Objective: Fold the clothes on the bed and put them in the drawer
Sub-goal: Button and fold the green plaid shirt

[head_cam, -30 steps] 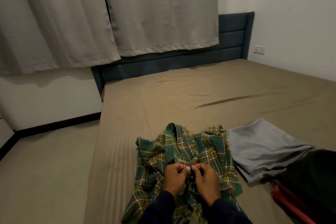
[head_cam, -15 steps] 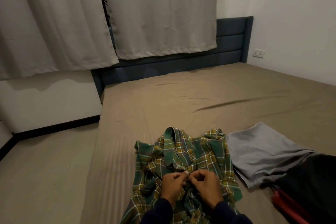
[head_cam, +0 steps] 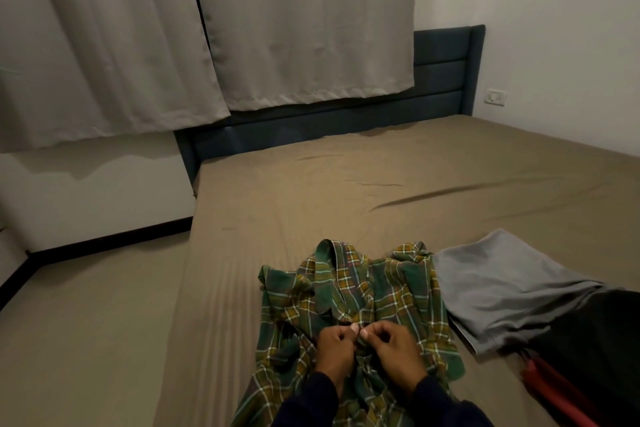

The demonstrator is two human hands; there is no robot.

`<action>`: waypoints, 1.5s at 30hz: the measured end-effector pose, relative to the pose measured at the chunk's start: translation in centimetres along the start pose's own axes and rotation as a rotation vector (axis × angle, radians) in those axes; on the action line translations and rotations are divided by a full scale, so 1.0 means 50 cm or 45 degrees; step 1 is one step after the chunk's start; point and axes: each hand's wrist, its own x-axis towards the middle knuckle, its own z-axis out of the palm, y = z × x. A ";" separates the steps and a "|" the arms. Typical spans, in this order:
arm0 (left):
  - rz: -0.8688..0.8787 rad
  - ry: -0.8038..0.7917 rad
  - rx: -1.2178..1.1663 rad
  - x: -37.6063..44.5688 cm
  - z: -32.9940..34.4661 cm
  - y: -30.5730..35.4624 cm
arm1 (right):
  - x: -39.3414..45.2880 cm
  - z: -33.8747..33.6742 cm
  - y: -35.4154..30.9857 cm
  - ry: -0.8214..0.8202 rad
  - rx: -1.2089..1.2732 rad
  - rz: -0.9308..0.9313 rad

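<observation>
At the near edge of the bed (head_cam: pixel 346 191), left hand (head_cam: pixel 336 347) and right hand (head_cam: pixel 394 350) each grip the plaid shirt (head_cam: pixel 349 288) placket, apparently buttoning; folding comes next.

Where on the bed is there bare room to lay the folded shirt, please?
Bare sheet runs from the plaid shirt to the headboard, and left to the mattress edge. It is crowded on the right: grey garment, black garment, red item.
</observation>
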 end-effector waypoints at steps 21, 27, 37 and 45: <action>0.506 0.081 0.316 0.022 -0.032 0.016 | 0.063 -0.043 -0.094 -0.038 -0.605 -0.632; 1.088 0.389 1.484 0.061 -0.084 0.021 | 0.151 -0.048 -0.146 -0.606 -1.350 -0.749; 1.457 0.157 1.728 0.133 -0.122 0.061 | 0.202 -0.041 -0.150 -0.807 -2.185 -1.126; 1.030 -0.077 1.106 0.101 -0.138 0.118 | 0.205 -0.066 -0.206 -0.412 -1.971 -1.554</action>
